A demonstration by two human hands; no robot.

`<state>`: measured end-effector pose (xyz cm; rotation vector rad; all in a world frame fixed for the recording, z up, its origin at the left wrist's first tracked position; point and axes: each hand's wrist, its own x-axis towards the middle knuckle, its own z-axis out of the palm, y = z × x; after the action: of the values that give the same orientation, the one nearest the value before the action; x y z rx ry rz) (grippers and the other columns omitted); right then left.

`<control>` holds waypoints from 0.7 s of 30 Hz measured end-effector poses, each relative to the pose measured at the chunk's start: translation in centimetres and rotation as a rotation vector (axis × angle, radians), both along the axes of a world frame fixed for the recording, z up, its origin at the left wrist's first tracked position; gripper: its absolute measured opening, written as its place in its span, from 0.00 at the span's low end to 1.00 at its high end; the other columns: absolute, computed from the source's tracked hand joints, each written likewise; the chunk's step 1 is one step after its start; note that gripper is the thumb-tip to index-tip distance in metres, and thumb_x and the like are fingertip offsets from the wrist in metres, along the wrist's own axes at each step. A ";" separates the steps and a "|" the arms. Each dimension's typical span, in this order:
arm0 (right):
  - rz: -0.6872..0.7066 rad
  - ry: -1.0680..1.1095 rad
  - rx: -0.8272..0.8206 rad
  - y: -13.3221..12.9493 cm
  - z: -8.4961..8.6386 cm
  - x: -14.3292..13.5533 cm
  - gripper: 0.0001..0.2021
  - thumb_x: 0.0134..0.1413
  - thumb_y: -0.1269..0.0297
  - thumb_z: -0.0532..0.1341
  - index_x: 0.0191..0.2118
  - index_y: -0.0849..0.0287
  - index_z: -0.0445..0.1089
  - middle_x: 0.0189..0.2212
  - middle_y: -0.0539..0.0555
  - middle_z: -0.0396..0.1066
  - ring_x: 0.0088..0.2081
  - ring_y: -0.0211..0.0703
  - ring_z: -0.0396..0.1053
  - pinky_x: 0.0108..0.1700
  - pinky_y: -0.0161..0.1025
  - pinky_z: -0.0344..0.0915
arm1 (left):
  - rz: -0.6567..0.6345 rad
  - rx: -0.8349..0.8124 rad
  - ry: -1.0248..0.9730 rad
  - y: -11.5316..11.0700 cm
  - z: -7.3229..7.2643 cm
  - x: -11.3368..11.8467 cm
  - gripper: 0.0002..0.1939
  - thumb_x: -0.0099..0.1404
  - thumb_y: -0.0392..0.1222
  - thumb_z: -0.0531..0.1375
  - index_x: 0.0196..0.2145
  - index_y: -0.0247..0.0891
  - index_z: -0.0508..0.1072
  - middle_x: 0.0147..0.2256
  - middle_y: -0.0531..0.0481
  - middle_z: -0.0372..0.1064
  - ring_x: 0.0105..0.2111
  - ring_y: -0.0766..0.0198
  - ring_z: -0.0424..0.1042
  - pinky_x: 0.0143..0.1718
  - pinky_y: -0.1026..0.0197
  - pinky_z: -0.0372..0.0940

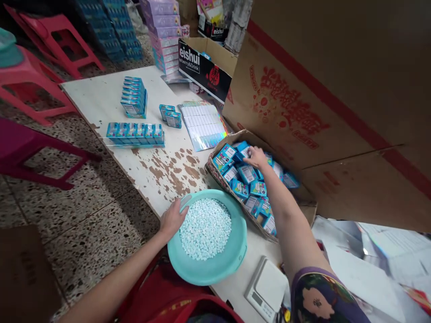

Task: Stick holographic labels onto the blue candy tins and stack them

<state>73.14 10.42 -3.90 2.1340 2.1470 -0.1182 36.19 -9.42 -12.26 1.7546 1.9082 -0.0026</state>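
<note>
My left hand (174,218) is closed on the rim of a round turquoise basin (237,251), at its upper left side. In the basin lies a heap of small pale blue and white pellets (206,229). Farther to the right, my right hand (256,158) reaches into an open cardboard box (220,179) filled with loose small blue printed boxes (247,173). Its fingers are bent around one small blue box (241,151) near the top of the pile; the hand partly hides that box.
A white kitchen scale (267,287) stands right of the basin. Small blue boxes form rows (135,133) and a stack (134,96) near the table's left edge. A sticker sheet (204,123) lies behind. Large cartons (286,89) wall the right side; pink stools (63,42) stand left.
</note>
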 end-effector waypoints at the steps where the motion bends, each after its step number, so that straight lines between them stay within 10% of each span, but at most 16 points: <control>1: 0.002 -0.038 -0.078 -1.7 -0.3 1.0 0.19 0.54 0.54 0.56 0.48 0.59 0.69 0.49 0.63 0.68 0.50 0.57 0.62 0.50 0.52 0.59 | -0.004 0.003 -0.006 0.0 0.1 0.0 0.20 0.70 0.52 0.48 0.53 0.39 0.63 0.48 0.43 0.71 0.46 0.50 0.72 0.39 0.56 0.64; 8: -0.109 -0.053 -0.200 -13.2 -2.5 4.6 0.17 0.58 0.53 0.54 0.40 0.59 0.74 0.40 0.62 0.75 0.45 0.57 0.69 0.52 0.56 0.56 | -0.012 0.040 -0.035 0.2 0.0 0.1 0.21 0.69 0.52 0.50 0.53 0.37 0.64 0.47 0.40 0.71 0.44 0.48 0.73 0.39 0.54 0.65; 12: -0.186 0.114 0.061 -19.1 -1.3 3.9 0.22 0.63 0.53 0.47 0.48 0.60 0.71 0.46 0.62 0.73 0.50 0.52 0.68 0.53 0.47 0.60 | 0.002 0.041 -0.039 0.3 0.5 0.5 0.22 0.68 0.51 0.51 0.54 0.36 0.63 0.46 0.39 0.71 0.43 0.49 0.73 0.38 0.55 0.64; 18: -0.244 0.549 0.399 -33.5 -3.1 -3.8 0.19 0.58 0.53 0.56 0.50 0.58 0.67 0.48 0.64 0.69 0.54 0.55 0.65 0.58 0.52 0.61 | -0.008 0.068 -0.075 0.4 1.3 0.5 0.21 0.68 0.51 0.52 0.54 0.36 0.63 0.47 0.38 0.71 0.44 0.49 0.72 0.38 0.56 0.62; 21: -0.587 0.808 0.354 -39.9 -6.1 -9.3 0.28 0.50 0.51 0.63 0.56 0.52 0.61 0.58 0.61 0.61 0.61 0.57 0.56 0.63 0.57 0.53 | -0.023 0.046 -0.054 0.3 1.3 0.1 0.23 0.69 0.52 0.51 0.55 0.35 0.61 0.46 0.37 0.72 0.44 0.48 0.72 0.38 0.55 0.62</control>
<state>63.80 -29.48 -9.96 3.3033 1.8266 -0.8301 36.27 -9.14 -11.00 1.7884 1.8629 0.0800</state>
